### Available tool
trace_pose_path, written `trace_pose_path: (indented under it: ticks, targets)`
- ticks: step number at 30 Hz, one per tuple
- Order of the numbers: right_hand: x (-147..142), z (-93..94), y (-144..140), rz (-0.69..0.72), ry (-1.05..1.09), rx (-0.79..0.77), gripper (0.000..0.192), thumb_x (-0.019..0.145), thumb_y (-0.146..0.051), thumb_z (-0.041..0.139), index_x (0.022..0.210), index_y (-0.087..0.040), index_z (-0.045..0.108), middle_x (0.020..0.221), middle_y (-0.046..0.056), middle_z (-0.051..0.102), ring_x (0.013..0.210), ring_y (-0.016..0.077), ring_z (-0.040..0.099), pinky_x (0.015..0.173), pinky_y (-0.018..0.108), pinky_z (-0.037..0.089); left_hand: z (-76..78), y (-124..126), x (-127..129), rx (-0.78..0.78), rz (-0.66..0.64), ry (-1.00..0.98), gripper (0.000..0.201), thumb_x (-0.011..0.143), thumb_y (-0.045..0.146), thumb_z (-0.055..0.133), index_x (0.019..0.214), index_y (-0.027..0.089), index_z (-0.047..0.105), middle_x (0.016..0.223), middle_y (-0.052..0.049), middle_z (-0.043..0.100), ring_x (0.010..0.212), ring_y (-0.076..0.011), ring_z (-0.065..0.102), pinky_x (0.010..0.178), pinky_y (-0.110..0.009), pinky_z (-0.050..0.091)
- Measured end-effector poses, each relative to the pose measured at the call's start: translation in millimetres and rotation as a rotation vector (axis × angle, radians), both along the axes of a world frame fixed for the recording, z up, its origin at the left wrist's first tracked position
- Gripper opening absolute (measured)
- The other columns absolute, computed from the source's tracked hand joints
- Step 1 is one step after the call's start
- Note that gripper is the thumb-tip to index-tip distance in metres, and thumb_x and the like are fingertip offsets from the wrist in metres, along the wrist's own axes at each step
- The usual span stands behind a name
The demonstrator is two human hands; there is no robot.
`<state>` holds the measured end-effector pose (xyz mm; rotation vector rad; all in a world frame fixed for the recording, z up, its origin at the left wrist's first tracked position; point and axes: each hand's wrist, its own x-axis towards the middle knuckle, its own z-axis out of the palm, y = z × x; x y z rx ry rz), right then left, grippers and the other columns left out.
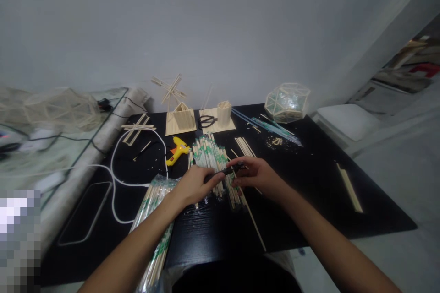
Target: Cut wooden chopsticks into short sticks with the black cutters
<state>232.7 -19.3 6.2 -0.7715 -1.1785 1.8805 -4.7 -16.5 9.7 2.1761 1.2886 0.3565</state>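
Two wooden models [186, 119] behind glue gun [178, 151] on table [199, 236]; plastic sleeves [155, 188] hold sticks [155, 263]; your left fingers [215, 178] grip black tool [228, 171], right fingers [242, 181] curl alongside, hold unclear.

From the centre of the view, a pale wooden windmill model [184, 119] with crossed stick sails stands at 10 o'clock. At 12, a cup-shaped pale wooden piece [224, 113] stands before a plain grey wall [220, 32]. Between 2 and 3 sits a many-sided pale stick frame with translucent panels [288, 103]; beyond it, at 3, a white round-cornered slab [343, 121]. At 8, a looped white cable [139, 185] lies near a flat, pale-rimmed rounded rectangle [85, 213]; at 9, a faceted translucent stick model [65, 107] rests on a glass-topped surface [68, 155].
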Motion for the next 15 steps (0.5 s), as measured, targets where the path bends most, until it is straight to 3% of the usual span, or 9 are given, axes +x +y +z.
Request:
trace_pose_path:
  ticks: [10,15]
  targets:
    - [5,-10.2,1,-0.013,0.004,-0.006,0.047,0.07,-0.016,0.089,0.114,-0.02,0.073,0.094,0.004,0.074,0.078,0.018,0.074,0.058,0.025,0.063,-3.7,2,-2,0.021,0.021,0.036,0.066,0.099,0.067,0.033,0.064,0.019,0.061,0.055,-0.001,0.054,0.053,-0.0151,0.05,0.057,-0.029,0.031]
    - [14,-8.7,5,-0.026,0.005,0.024,0.055,0.073,-0.015,0.087,0.125,-0.021,0.07,0.083,0.003,0.075,0.077,0.0166,0.073,0.055,0.019,0.059,-6.9,6,-6,0.074,0.078,0.152,0.069,0.097,0.072,0.031,0.066,0.019,0.063,0.06,-0.004,0.059,0.06,-0.0188,0.057,0.061,-0.03,0.032]
